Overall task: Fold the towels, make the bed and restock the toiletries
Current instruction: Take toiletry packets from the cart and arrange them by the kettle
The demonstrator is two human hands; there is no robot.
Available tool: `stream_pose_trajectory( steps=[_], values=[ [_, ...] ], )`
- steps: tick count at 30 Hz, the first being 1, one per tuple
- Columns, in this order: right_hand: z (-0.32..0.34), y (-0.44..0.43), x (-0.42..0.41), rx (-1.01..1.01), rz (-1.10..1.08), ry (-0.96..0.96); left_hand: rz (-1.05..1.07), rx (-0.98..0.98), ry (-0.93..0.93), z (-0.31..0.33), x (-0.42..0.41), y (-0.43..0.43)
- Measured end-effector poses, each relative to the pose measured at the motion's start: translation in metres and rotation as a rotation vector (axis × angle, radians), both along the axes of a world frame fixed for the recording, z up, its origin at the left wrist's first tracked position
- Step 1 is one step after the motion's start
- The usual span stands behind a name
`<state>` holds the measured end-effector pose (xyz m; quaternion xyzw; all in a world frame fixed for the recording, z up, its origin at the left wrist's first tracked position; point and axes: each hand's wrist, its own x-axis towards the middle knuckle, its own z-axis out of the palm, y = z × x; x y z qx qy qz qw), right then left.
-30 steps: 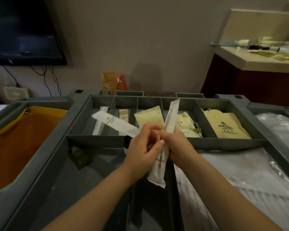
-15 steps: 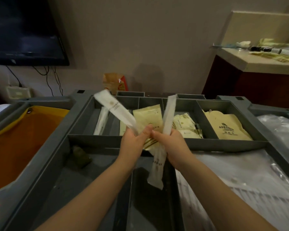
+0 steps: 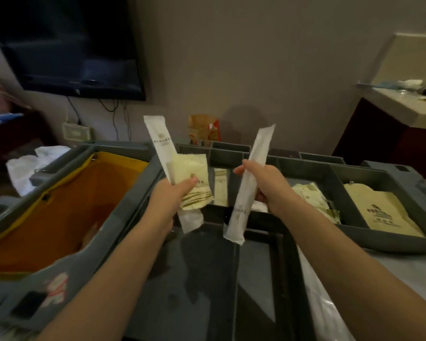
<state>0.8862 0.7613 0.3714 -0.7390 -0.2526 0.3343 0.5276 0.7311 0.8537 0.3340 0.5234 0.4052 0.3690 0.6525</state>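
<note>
While yellow packets (image 3: 379, 212) lie in the tray (image 3: 335, 168), left hand (image 3: 172, 196) and right hand (image 3: 268, 184) pinch white sachets (image 3: 257, 156)

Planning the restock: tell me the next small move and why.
Probably turn right and carry them to the counter: the left hand grips a long white packet and a yellow sachet, the right hand grips a second white packet, all held above the cart tray.

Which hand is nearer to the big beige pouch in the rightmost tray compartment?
Right. The right hand is to the left of the pouch; the left hand is farther left.
</note>
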Motion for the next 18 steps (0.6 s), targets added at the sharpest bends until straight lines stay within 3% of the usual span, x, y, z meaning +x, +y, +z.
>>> stream_pose_trajectory(
  steps=[5, 9, 15, 18],
  values=[
    [-0.001, 0.068, -0.014, -0.047, 0.078, 0.012, 0.02, -0.006, 0.095, 0.001, -0.057, 0.044],
    [-0.001, 0.123, -0.024, -0.054, 0.051, 0.138, -0.015, 0.016, 0.111, 0.002, -0.084, 0.064],
    [-0.028, 0.185, -0.022, -0.301, 0.078, -0.077, -0.057, -0.019, 0.144, -0.006, -0.094, 0.082],
    [-0.042, 0.186, -0.02, -0.282, 0.15, -0.193, -0.096, -0.018, 0.16, -0.008, -0.097, 0.089]
  ],
)
